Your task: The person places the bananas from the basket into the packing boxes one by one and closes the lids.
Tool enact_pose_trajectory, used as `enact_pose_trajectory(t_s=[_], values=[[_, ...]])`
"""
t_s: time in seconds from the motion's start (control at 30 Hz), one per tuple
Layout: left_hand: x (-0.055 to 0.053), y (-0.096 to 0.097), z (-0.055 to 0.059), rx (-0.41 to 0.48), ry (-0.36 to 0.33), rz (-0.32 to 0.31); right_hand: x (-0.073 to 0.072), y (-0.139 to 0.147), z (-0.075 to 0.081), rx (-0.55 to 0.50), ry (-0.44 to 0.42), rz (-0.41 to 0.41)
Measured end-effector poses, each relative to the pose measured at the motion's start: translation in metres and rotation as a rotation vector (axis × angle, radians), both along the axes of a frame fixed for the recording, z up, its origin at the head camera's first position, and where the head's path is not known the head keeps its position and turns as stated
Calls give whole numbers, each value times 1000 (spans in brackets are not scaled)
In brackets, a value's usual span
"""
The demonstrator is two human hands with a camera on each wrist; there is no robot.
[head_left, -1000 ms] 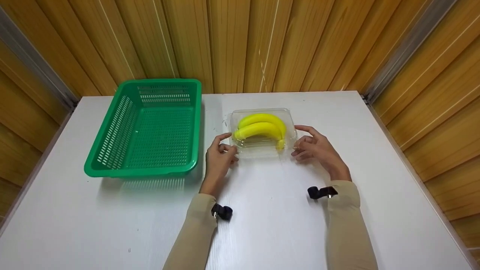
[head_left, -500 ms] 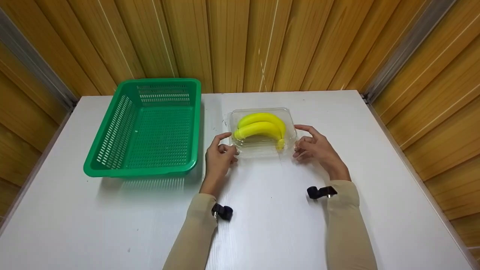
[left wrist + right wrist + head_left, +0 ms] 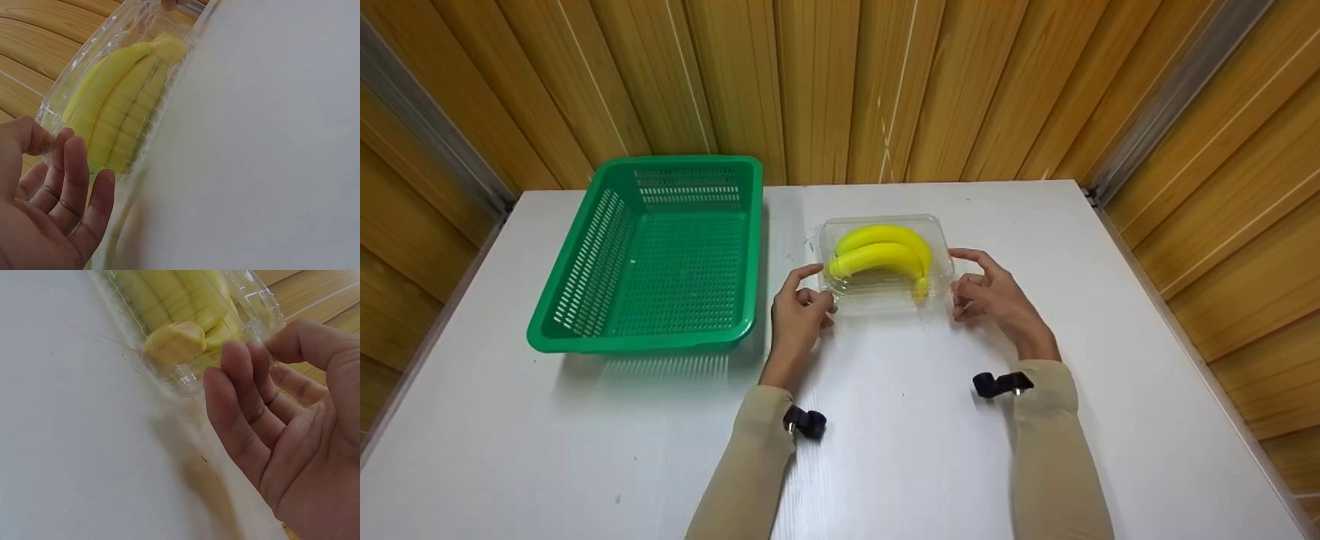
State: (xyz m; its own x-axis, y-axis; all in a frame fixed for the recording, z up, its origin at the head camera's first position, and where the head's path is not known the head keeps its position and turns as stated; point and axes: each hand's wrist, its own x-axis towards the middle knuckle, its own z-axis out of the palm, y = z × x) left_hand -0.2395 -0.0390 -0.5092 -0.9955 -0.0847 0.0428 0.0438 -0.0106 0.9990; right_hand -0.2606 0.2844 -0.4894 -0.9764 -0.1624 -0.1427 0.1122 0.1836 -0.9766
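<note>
A clear plastic clamshell box lies on the white table, with a bunch of yellow bananas seen through it. My left hand is at the box's left front corner; in the left wrist view its thumb and fingers pinch the plastic edge. At the right front corner, my right hand pinches the rim between thumb and fingers, as the right wrist view shows, with its index finger stretched along the side. Clear plastic covers the bananas in the left wrist view. Whether the lid is latched cannot be made out.
To the left stands a green perforated plastic basket with nothing in it. The white table runs back to a wood-panelled wall, with more panels at both sides.
The fingers of my right hand have shifted slightly at the box's right front corner. The box, the bananas and my left hand look unmoved.
</note>
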Motion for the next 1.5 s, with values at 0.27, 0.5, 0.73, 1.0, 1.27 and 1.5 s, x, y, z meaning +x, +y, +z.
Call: enact_pose_trajectory(t_s=[0.27,0.5,0.73,1.0,1.27,1.5], values=[[0,-1,1,31,-1,-23,0,1,-1,-8,1,8],[-1,-1,0,2,-13,-21,1,-2,2,11,-4,-10],[-1,3,0,-5,-24,-9,0,-7,2,8,-9,-29],[0,7,3,52,-28,-12,-1,-8,3,-1,-34,-28],[0,8,7,105,-53,-25,0,-8,3,-38,-20,-1],[1,8,9,87,-67,-24,-1,-9,4,-34,-34,9]])
